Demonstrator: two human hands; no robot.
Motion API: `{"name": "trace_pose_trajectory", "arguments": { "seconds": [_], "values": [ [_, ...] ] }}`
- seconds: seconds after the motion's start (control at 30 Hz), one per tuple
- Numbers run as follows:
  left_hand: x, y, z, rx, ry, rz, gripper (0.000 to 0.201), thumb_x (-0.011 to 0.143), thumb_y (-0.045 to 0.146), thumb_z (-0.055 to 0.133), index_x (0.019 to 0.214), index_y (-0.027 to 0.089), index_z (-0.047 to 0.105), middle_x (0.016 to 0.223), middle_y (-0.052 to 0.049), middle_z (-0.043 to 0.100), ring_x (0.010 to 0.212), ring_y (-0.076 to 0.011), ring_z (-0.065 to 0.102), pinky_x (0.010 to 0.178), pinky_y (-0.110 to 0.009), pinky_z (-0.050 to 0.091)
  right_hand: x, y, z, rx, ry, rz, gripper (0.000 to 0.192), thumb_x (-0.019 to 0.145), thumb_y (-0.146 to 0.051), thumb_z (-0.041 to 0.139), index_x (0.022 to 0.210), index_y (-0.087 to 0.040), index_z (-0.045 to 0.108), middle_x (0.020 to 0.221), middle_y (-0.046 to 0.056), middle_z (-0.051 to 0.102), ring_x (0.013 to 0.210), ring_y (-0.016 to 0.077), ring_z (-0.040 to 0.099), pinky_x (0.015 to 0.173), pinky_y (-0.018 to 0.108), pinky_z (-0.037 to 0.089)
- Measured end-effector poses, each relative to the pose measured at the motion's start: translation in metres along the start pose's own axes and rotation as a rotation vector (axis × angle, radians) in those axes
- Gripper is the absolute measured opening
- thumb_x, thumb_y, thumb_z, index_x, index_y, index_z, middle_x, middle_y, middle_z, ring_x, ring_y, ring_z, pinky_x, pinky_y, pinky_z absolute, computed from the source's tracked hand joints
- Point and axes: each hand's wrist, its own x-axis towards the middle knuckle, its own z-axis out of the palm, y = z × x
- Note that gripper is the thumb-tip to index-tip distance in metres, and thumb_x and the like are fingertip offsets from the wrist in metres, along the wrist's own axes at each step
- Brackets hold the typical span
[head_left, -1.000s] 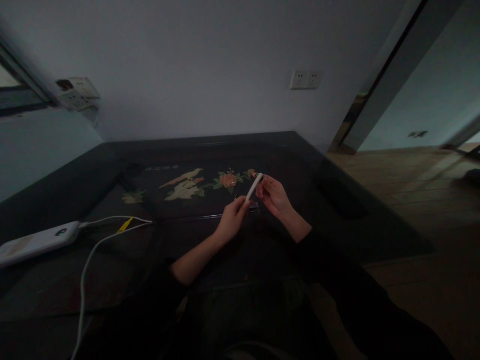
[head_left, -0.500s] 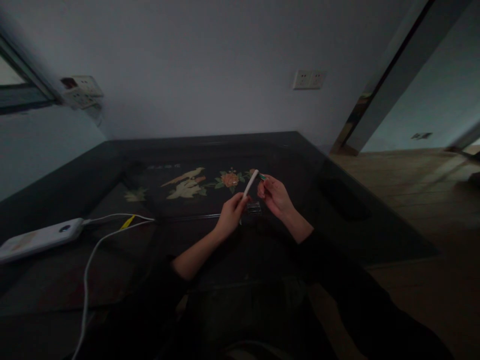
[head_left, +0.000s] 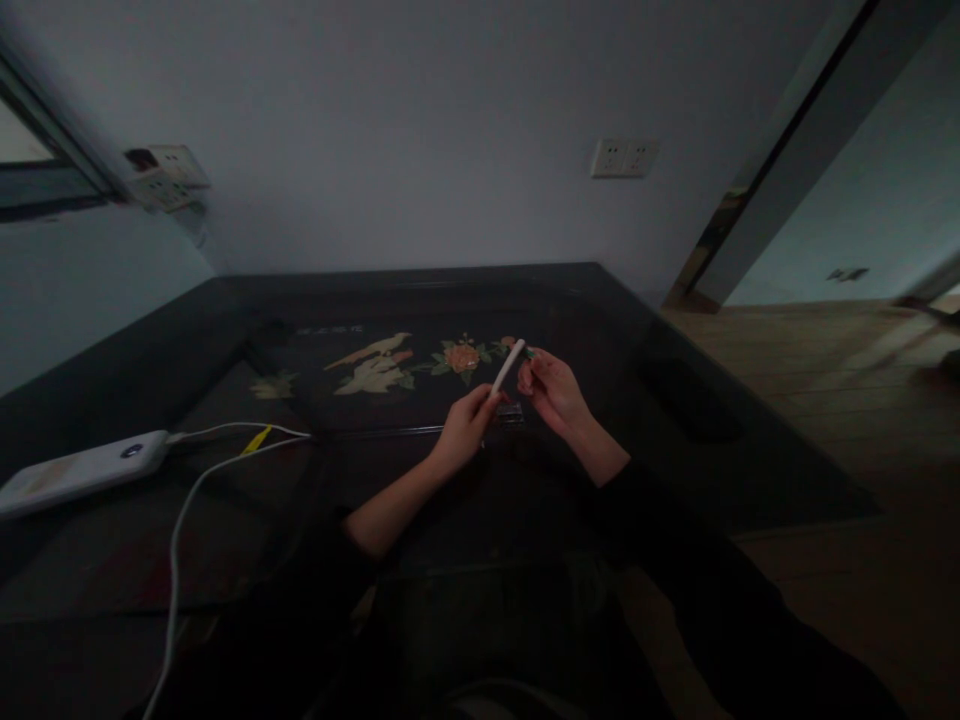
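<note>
Our left hand [head_left: 463,432] is pinching the lower end of a slim white stick [head_left: 508,367], tilting it up toward our right hand [head_left: 551,390], whose curled fingers are closing near its tip; whether they are touching it, we cannot tell.

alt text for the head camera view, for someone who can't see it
Over a dark table with a flower inlay, the left hand holds a slim white stick by its lower end while the right hand pinches something small at its top. A white power bank with a white cable lies far left.
</note>
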Motion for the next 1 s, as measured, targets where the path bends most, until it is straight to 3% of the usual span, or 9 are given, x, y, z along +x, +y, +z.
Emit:
{"name": "trace_pose_trajectory", "arguments": {
  "seconds": [0.23,0.6,0.8,1.0],
  "values": [
    [0.002,-0.007,-0.001,0.0,0.027,-0.019,0.03,0.087,0.044,0.043,0.09,0.016,0.055,0.057,0.006,0.038,0.049,-0.0073,0.034,0.047,-0.019,0.026,0.0,0.0,0.001,0.026,-0.018,0.002,0.036,0.065,-0.046,0.076,0.083,-0.017,0.062,0.05,-0.006,0.05,0.046,0.0067,0.04,0.046,0.022,0.03],
    [-0.004,0.003,0.002,0.057,-0.067,0.033,0.029,0.088,0.039,0.042,0.092,0.015,0.057,0.057,0.004,0.041,0.051,-0.0085,0.037,0.049,-0.02,0.029,0.0,0.003,-0.001,-0.001,0.016,0.007,0.038,0.068,-0.047,0.073,0.09,-0.017,0.066,0.054,-0.006,0.047,0.048,0.0071,0.038,0.047,0.023,0.032],
    [0.001,-0.002,0.0,0.022,0.015,-0.006,0.027,0.087,0.04,0.043,0.087,0.016,0.055,0.058,0.005,0.04,0.05,-0.0077,0.036,0.048,-0.019,0.028,-0.001,-0.001,0.002,-0.023,0.016,0.005,0.037,0.065,-0.048,0.075,0.083,-0.018,0.063,0.051,-0.006,0.049,0.047,0.0079,0.038,0.046,0.024,0.031],
    [0.0,-0.001,0.0,0.001,0.02,-0.036,0.026,0.087,0.04,0.043,0.085,0.016,0.053,0.056,0.006,0.037,0.048,-0.0071,0.033,0.046,-0.018,0.026,-0.001,0.0,0.002,-0.015,0.019,0.013,0.037,0.066,-0.047,0.075,0.085,-0.018,0.062,0.052,-0.006,0.049,0.047,0.0075,0.039,0.046,0.023,0.031]
  ]
}}
